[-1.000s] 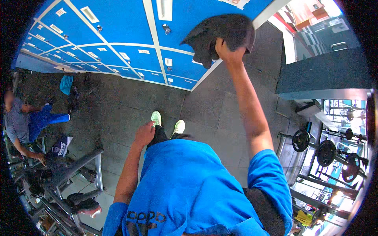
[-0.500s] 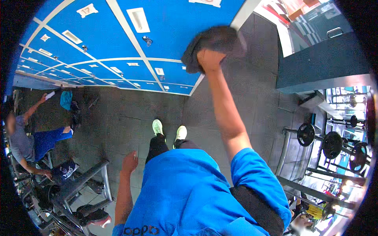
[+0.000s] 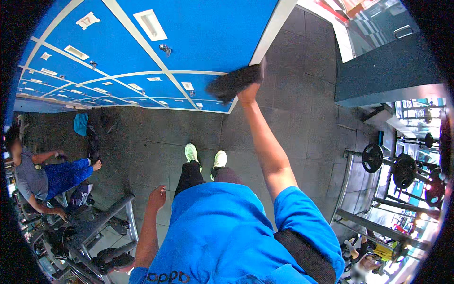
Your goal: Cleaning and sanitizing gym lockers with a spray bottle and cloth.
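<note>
My right hand (image 3: 248,94) is closed on a dark cloth (image 3: 236,83), blurred by motion. The bunched cloth lies over the lower right corner area of the blue lockers (image 3: 208,38), by their pale frame edge. My right arm is stretched forward and its fingers are mostly hidden by the cloth. Low at my left side hangs my left hand (image 3: 156,198), its fingers loosely curled with nothing visible in them. The locker doors have white recessed handles (image 3: 150,25) and small metal locks (image 3: 165,49).
Dark floor tiles (image 3: 293,128) lie under my pale green shoes (image 3: 191,152). At left, a person (image 3: 33,175) sits beside gym equipment with a grey metal frame (image 3: 106,220). Racked weight plates (image 3: 405,171) stand at right, below a dark grey counter (image 3: 383,71).
My right hand and the cloth have moved down and left along the lockers' edge. The view has shifted slightly. The person at left has lowered a raised arm.
</note>
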The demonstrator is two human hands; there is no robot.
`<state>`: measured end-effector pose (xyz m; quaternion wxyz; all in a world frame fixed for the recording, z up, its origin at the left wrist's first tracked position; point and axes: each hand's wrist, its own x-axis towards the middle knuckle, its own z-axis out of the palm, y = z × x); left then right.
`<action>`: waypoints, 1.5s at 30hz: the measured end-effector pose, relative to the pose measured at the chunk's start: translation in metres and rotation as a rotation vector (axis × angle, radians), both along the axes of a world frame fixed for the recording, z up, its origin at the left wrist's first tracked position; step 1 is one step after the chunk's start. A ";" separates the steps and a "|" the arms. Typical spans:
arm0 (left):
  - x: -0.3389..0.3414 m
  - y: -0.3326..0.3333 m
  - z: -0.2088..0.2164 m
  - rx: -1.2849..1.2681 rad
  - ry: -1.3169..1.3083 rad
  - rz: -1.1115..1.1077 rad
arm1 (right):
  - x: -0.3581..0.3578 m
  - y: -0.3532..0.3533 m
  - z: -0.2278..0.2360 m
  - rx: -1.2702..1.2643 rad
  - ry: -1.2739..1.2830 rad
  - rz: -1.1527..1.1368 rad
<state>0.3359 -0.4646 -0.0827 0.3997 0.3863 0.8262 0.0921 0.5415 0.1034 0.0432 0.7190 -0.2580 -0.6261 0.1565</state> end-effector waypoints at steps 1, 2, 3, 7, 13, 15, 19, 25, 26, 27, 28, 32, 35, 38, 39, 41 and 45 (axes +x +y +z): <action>-0.001 0.008 0.003 -0.027 0.047 -0.041 | 0.006 0.003 -0.013 -0.241 0.209 0.255; -0.003 0.013 0.006 -0.055 0.095 -0.078 | 0.009 0.005 -0.018 -0.480 0.420 0.514; -0.006 0.007 0.006 -0.057 0.100 -0.071 | 0.005 0.011 0.003 -0.365 0.338 0.565; -0.045 -0.056 -0.052 -0.055 -0.063 0.171 | -0.006 0.075 0.096 -0.337 0.437 0.695; -0.027 -0.032 -0.002 -0.289 0.078 -0.109 | -0.031 0.023 0.196 -0.053 0.496 0.497; -0.027 -0.024 0.003 -0.308 0.041 -0.105 | -0.018 0.038 0.124 -0.345 0.587 0.750; -0.023 -0.007 0.008 -0.206 0.052 -0.053 | -0.004 0.002 0.014 -0.752 0.647 0.723; -0.038 -0.031 -0.058 -0.186 -0.019 0.033 | -0.010 0.020 0.081 -0.558 0.521 0.696; -0.026 -0.008 -0.029 -0.204 0.018 -0.063 | -0.012 0.033 0.106 -0.497 0.485 0.700; -0.027 -0.011 -0.023 -0.211 0.020 -0.056 | -0.012 0.044 0.138 -0.454 0.467 0.716; -0.030 -0.013 -0.023 -0.219 0.017 -0.047 | -0.012 0.050 0.167 -0.416 0.450 0.723; -0.022 -0.024 -0.020 -0.191 0.036 0.053 | -0.017 0.035 0.206 -0.380 0.472 0.760; -0.007 0.005 0.004 -0.257 0.054 -0.020 | -0.001 0.069 0.085 -0.554 0.745 1.203; 0.008 0.005 0.019 -0.288 -0.036 0.073 | 0.005 0.007 0.003 -0.778 0.660 0.915; 0.009 -0.002 0.014 -0.286 -0.037 0.075 | 0.006 -0.007 -0.007 -0.806 0.623 0.858; 0.004 -0.032 -0.015 -0.265 -0.068 0.041 | 0.002 -0.018 0.003 -0.774 0.571 0.797; -0.012 -0.079 -0.064 -0.248 -0.037 -0.064 | -0.016 0.013 0.090 -0.515 0.538 0.773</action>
